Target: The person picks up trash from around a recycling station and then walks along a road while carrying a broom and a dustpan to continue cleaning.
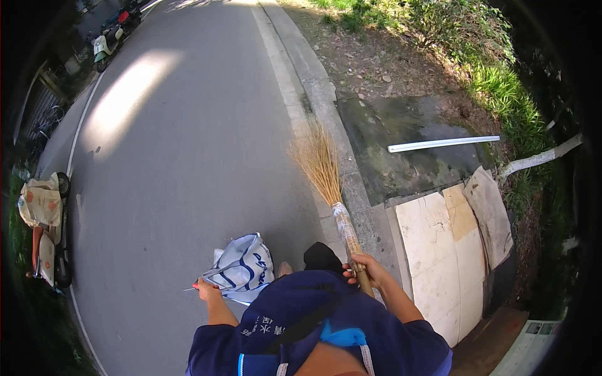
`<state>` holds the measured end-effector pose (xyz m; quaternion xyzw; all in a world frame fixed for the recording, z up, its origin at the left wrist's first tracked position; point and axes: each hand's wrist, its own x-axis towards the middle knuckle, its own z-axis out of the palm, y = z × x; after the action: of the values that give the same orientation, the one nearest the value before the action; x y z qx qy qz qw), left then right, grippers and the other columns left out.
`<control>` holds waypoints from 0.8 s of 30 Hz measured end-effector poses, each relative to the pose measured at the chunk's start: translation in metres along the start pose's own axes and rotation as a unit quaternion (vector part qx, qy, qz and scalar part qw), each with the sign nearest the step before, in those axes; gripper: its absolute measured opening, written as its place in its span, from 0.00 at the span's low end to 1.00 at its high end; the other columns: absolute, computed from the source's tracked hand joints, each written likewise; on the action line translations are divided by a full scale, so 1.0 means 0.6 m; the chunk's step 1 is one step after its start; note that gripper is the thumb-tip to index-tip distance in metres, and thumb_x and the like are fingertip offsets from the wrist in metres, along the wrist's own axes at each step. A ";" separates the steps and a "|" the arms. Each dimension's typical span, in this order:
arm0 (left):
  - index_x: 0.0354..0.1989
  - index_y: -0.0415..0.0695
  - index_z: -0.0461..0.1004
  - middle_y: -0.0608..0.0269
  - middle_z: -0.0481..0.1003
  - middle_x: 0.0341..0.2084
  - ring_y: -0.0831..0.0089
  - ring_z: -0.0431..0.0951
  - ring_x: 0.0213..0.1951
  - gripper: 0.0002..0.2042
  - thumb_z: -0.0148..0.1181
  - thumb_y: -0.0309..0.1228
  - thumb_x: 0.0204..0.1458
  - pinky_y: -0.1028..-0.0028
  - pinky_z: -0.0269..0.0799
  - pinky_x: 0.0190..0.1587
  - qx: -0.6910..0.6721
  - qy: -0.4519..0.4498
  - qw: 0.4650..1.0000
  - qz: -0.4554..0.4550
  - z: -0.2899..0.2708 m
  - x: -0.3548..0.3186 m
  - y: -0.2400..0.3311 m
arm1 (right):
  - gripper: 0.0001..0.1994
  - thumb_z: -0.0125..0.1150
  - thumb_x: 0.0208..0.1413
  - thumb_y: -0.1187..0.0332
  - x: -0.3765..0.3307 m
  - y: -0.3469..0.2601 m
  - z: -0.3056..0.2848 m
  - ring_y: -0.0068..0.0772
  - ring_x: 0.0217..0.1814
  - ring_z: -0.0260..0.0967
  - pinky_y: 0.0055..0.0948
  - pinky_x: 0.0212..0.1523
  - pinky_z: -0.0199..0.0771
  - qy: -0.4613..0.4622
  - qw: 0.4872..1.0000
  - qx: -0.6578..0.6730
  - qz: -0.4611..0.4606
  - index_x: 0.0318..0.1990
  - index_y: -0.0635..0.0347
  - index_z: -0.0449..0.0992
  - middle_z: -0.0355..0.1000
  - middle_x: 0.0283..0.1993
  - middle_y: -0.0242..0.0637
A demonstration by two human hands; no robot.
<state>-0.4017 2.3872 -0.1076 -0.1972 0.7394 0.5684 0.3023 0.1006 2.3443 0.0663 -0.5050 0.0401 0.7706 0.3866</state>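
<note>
Broom and bag at a roadside. The right hand (369, 271) has its fingers closed round the handle of the broom (339, 216), whose bristles (321, 164) spread away to the far side, over the edge of the kerb (321, 94). The left hand (208, 290) has its fingers closed on a slim red-ended implement (195, 286) and apparently the edge of the white-and-blue bag (244, 266), at near left; the bag's contents are hidden. Sweeping seems under way; how much is done cannot be judged. Leaf litter (385, 78) lies unswept at far right.
</note>
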 end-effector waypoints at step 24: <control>0.17 0.47 0.62 0.72 0.57 0.09 0.81 0.53 0.08 0.12 0.57 0.35 0.46 0.77 0.46 0.11 0.155 -0.086 0.981 0.079 1.103 -0.037 0.219 | 0.15 0.64 0.40 0.69 0.793 -0.960 0.170 0.32 0.15 0.66 0.29 0.12 0.64 0.231 0.950 -0.149 -0.145 0.37 0.62 0.68 0.67 0.21 0.38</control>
<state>-0.3214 3.0572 -0.1110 -0.0389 0.8030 0.4837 0.3460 0.3003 3.0568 -0.0798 -0.7216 -0.0608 0.5655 0.3946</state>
